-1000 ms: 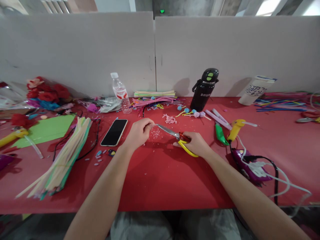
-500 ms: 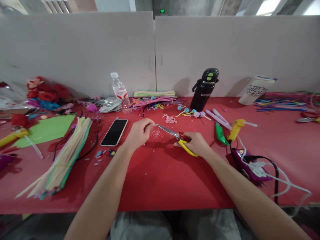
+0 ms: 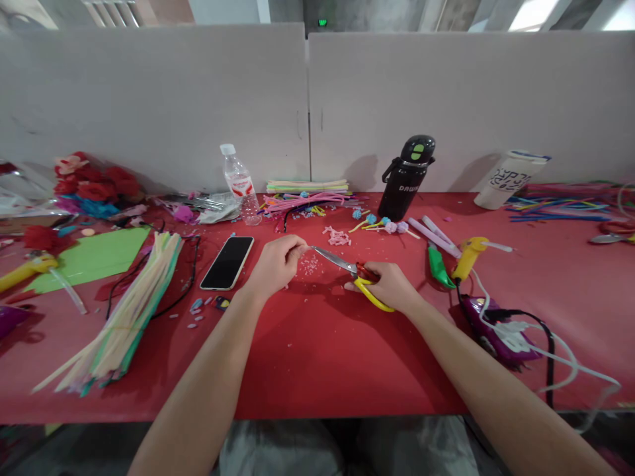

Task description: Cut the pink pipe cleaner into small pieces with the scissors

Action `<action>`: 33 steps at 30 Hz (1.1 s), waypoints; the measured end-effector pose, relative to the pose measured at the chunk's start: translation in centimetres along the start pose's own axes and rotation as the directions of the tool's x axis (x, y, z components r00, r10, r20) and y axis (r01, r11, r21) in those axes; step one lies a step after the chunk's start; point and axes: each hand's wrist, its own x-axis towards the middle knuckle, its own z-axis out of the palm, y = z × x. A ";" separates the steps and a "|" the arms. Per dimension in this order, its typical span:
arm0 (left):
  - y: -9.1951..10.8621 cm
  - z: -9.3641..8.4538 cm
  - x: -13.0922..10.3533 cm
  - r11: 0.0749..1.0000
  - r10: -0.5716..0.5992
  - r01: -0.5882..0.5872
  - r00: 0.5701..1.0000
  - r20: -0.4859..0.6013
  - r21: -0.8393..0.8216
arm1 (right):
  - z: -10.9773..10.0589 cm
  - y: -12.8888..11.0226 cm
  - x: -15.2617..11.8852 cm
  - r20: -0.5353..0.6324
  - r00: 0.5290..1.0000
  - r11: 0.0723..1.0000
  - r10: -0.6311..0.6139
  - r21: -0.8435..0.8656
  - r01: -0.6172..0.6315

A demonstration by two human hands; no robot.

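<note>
My right hand [image 3: 384, 284] grips the scissors [image 3: 337, 260], which have red and yellow handles. Their blades look nearly closed and point left, with the tips at the fingertips of my left hand [image 3: 280, 261]. Those left fingers are pinched together; whatever they hold is too small to make out. Beneath the blade tips lie tiny pink clippings [image 3: 310, 264] scattered over the red tabletop [image 3: 307, 370]. Just beyond the scissors rests a small heap of short pink pieces [image 3: 337, 235].
Left of my arm are a phone [image 3: 228, 263] and a bundle of pipe cleaners [image 3: 124, 311]. A plastic bottle [image 3: 241, 188] and a black flask [image 3: 407, 178] stand at the back. On the right sit a yellow glue gun [image 3: 467, 259] and a purple power strip [image 3: 501, 337] with cables.
</note>
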 end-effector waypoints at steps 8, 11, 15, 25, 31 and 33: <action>-0.1 0.1 -0.1 1.000 0.010 -0.010 1.000 0.006 0.020 | 0.1 0.2 0.1 0.005 1.000 1.000 -0.013 -0.012 0.013; -0.1 0.1 0.0 1.000 0.010 -0.010 1.000 0.005 0.012 | 0.1 0.2 0.1 0.015 1.000 1.000 -0.008 -0.009 0.008; -0.1 0.1 0.0 1.000 0.006 -0.006 1.000 0.008 0.012 | 0.0 0.1 0.1 0.017 1.000 1.000 -0.004 -0.008 0.004; -0.1 0.0 0.0 1.000 0.009 -0.009 1.000 0.013 0.019 | 0.2 0.2 0.1 0.001 1.000 1.000 -0.011 -0.011 0.011; -0.1 0.0 0.0 1.000 0.006 -0.006 1.000 0.011 0.017 | 0.0 0.1 0.1 0.006 1.000 1.000 -0.015 -0.010 0.015; -0.1 0.0 0.0 1.000 0.003 -0.004 1.000 0.013 0.014 | -0.1 0.0 0.1 0.012 1.000 1.000 -0.016 -0.013 0.016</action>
